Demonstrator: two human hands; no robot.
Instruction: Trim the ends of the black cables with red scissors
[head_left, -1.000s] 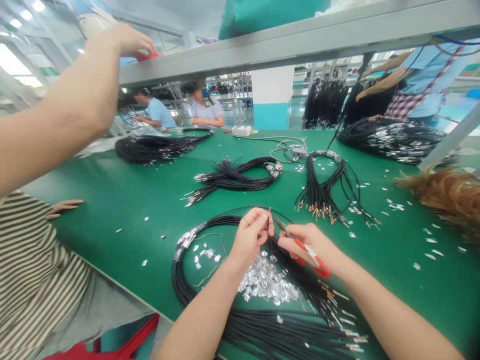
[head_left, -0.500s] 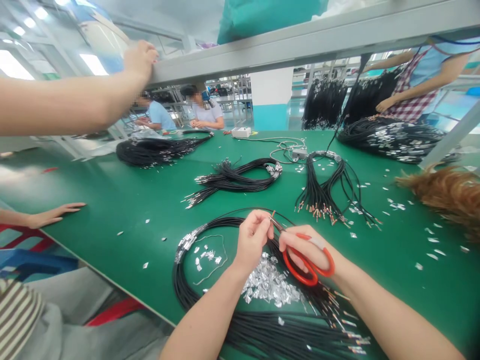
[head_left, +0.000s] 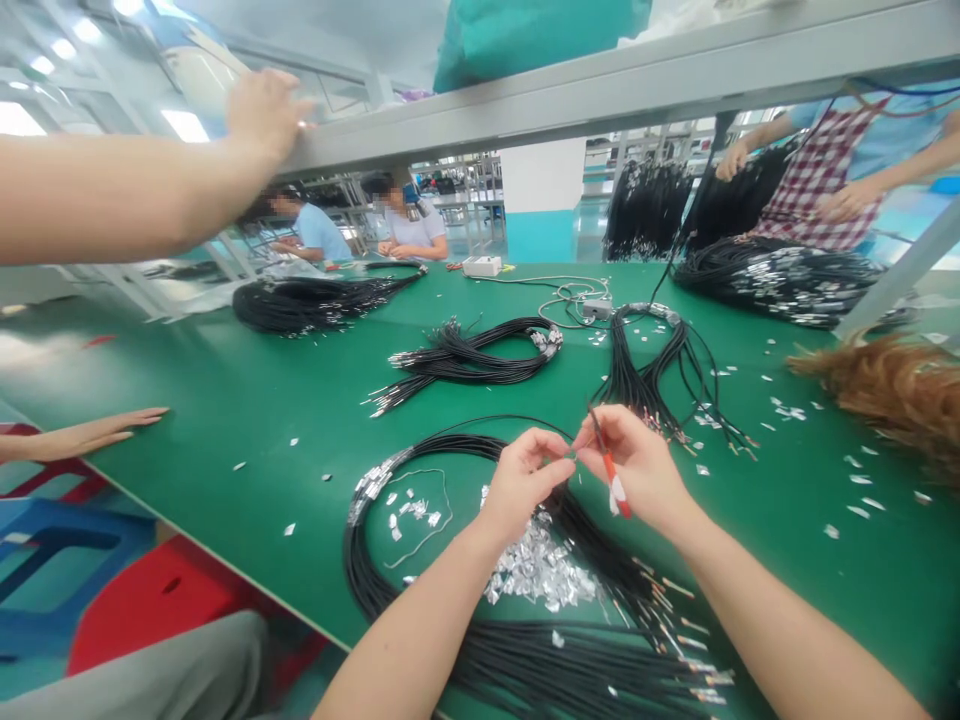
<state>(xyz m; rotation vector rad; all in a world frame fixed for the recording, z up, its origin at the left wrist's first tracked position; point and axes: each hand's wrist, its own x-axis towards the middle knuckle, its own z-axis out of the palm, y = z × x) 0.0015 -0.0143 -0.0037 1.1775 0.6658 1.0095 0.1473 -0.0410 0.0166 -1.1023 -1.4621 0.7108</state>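
Broad green flat-topped table (head_left: 225, 440) carries everything we log. Nearest us, a big looped bundle of black-sheathed cables (head_left: 356, 560) with silver patches at its bend; coiled, we judge, to keep long strands compact, ends fanned rightward for picking. Over it, the bare left hand (head_left: 525, 470) pinches thumb to forefinger. The bare right hand (head_left: 630, 465) curls round orange-red-handled metal scissors (head_left: 610, 473), blades pointing up; parked so, we reckon, to free the fingertips, which almost meet the left's. A single thin black cable (head_left: 510, 417) arcs above the bundle toward both hands; we take its end to be in the left pinch, though the tip is too small to make out. Crumpled silver foil scraps (head_left: 540, 570) lie heaped inside the loop, handily below the fingers.
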